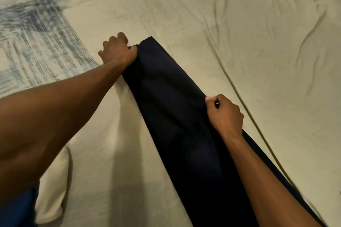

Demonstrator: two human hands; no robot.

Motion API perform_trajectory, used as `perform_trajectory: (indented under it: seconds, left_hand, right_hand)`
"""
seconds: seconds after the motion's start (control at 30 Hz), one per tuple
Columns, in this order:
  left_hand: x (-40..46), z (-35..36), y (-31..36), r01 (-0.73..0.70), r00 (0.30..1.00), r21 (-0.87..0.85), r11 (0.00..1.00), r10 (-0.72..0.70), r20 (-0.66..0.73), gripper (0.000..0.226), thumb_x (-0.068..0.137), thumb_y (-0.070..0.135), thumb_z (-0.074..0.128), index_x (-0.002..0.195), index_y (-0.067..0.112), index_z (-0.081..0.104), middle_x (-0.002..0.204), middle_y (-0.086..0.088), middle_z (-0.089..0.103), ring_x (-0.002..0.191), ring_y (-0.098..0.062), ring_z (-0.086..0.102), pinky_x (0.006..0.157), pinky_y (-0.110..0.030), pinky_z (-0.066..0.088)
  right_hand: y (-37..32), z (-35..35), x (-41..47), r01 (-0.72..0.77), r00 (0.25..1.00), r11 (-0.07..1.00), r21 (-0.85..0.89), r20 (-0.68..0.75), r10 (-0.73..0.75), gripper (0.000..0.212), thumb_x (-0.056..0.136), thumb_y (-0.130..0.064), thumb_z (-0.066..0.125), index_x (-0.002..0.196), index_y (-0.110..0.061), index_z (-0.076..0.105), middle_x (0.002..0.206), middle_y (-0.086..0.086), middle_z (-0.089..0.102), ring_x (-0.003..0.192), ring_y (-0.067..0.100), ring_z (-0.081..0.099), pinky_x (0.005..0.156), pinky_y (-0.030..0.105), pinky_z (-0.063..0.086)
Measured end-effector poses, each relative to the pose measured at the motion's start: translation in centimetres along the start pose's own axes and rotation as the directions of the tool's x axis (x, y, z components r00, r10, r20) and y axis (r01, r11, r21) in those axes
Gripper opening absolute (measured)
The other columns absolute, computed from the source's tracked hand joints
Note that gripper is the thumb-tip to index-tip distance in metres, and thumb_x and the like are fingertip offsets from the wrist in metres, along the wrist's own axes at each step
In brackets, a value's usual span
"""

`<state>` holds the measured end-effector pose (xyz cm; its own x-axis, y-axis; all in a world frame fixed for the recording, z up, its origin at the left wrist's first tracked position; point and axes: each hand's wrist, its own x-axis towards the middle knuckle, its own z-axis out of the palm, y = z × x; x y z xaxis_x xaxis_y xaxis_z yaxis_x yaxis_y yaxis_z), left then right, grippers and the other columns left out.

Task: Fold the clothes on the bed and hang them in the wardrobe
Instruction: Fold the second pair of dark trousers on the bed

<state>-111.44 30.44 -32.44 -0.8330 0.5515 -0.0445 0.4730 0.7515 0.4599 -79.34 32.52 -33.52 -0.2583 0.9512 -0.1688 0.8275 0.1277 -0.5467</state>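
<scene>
Long dark navy folded cloth garment (pixel 177 116) lies across cream-sheeted bed (pixel 258 33); left hand (pixel 118 51) fingers curled gripping its far end; right hand (pixel 225 114) pinching its right edge.

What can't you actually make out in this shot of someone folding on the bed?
- Long dark navy garment, head view: its near end is cut off by the bottom edge, so its type is unclear.
- Left hand: fingertips motion-blurred.
- Right hand: fingers curl out of sight beneath it.
- Blue-and-white patterned fabric: smeared, cut by the left edge.
- No wardrobe in frame.
</scene>
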Motion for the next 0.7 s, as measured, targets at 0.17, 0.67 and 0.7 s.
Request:
perform_trajectory:
  seconds: [0.17, 0.67, 0.7]
  left_hand:
    - [1.8, 1.0, 2.4, -0.17, 0.974, 0.181, 0.969, 0.136, 0.182, 0.042, 0.092, 0.056, 0.057, 0.117, 0.023, 0.063, 0.125, -0.01, 0.06, 0.126, -0.034, 0.047, 0.105, -0.053, 0.029]
    - [3.8, 4.1, 1.4, -0.467, 0.875, 0.325, 0.822, 0.482, 0.038, 0.02, 0.106, 0.021, 0.035, 0.116, 0.004, 0.042, 0.109, -0.029, 0.056, 0.092, -0.05, 0.055, 0.068, -0.047, 0.036]
    - [4.0, 4.1, 1.0, -0.495, 0.858, 0.339, 0.8, 0.512, 0.044, 0.021, 0.107, 0.022, 0.034, 0.115, 0.005, 0.041, 0.108, -0.029, 0.056, 0.09, -0.05, 0.055, 0.068, -0.047, 0.035]
  right_hand:
    - [0.3, 0.3, 0.6, 0.068, 0.998, 0.997, 0.033, -0.002, -0.068, 0.019, 0.1, -0.036, 0.051, 0.095, -0.019, 0.057, 0.077, -0.011, 0.057, 0.079, 0.017, 0.056, 0.095, 0.046, 0.045]
    - [1.3, 2.3, 2.5, 0.235, 0.957, 0.921, -0.311, -0.093, -0.275, 0.023, 0.106, -0.039, 0.037, 0.094, -0.02, 0.037, 0.066, -0.005, 0.049, 0.052, 0.013, 0.039, 0.046, 0.029, 0.024]
    - [1.5, 2.5, 2.4, 0.233, 0.952, 0.909, -0.345, -0.109, -0.285, 0.025, 0.106, -0.041, 0.035, 0.093, -0.019, 0.037, 0.067, -0.004, 0.05, 0.051, 0.014, 0.039, 0.046, 0.029, 0.024]
